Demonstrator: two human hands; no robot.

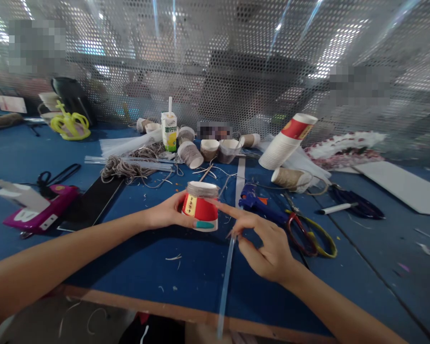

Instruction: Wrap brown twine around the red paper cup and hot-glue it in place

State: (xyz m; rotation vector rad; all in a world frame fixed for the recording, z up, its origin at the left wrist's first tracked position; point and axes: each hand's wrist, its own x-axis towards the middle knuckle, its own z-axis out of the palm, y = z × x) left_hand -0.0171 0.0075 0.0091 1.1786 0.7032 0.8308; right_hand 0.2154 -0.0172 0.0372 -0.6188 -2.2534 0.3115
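Note:
My left hand (168,212) grips a red paper cup (199,206) turned upside down on the blue table (136,267), its upper part wound with brown twine. My right hand (263,241) reaches in from the right, index finger stretched out and touching the cup's side, the other fingers loosely apart. A clear glue stick (226,277) lies under my right hand, pointing toward the table's near edge. A blue glue gun (260,203) lies just behind my right hand.
Scissors (310,234) with yellow-green handles lie right of my hand. A stack of paper cups (286,141), several twine-wrapped cups (189,154), a twine heap (123,167), a drink carton (169,130), a white marker (335,208) and a pink tool (45,212) surround them. A perforated metal screen (215,62) closes the back.

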